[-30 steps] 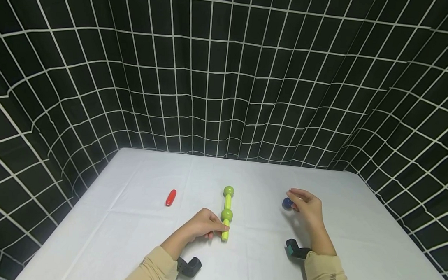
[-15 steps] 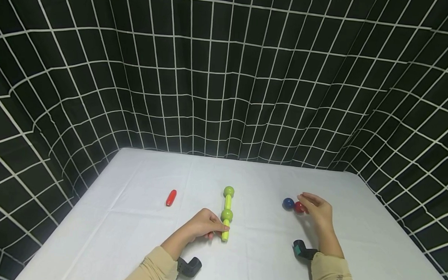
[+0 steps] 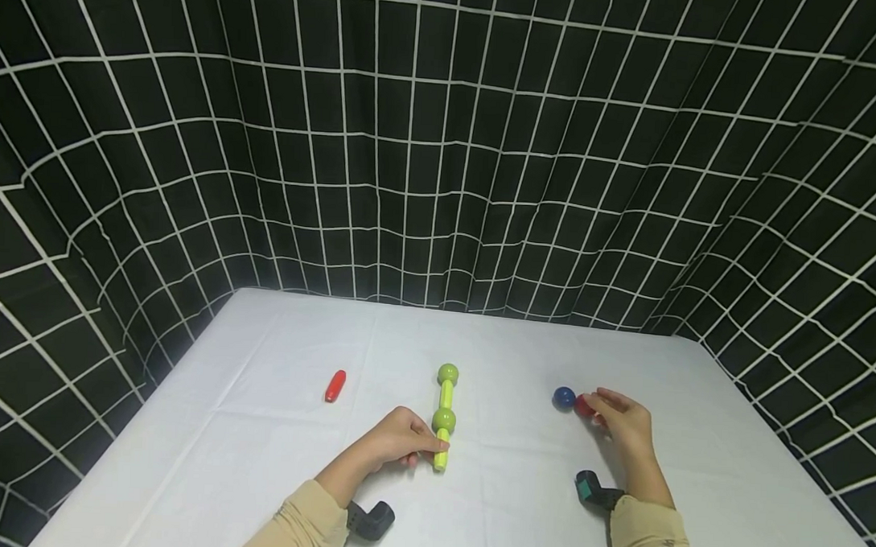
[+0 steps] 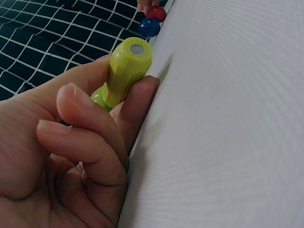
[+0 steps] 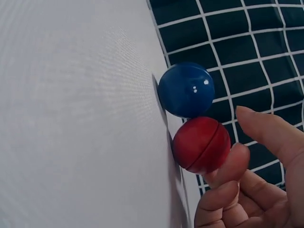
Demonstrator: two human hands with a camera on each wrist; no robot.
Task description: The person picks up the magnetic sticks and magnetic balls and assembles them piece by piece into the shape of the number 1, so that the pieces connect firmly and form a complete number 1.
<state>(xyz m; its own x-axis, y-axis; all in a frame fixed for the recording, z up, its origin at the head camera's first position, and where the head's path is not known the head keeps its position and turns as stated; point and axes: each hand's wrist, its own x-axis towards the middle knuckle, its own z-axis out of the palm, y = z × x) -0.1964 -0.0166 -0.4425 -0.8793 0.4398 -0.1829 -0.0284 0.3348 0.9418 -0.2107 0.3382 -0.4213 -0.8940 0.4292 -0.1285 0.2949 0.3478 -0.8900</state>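
Here, the left hand (image 3: 401, 435) pinches a lime stick (image 4: 124, 78); the right hand (image 3: 628, 421), loosely spread, touches the red ball (image 5: 198, 145); I'd grip centrally.

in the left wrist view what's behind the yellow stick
Part of a green ball shows behind the yellow stick, with the checked curtain farther back. The stick and left hand cover the rest of the ball.

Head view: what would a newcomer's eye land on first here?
Probably the yellow-green row of rods and balls on the white table, its near rod pinched by the left hand. Next, the blue ball and red ball to its right, the right hand at the red one. The red rod lies off to the left.
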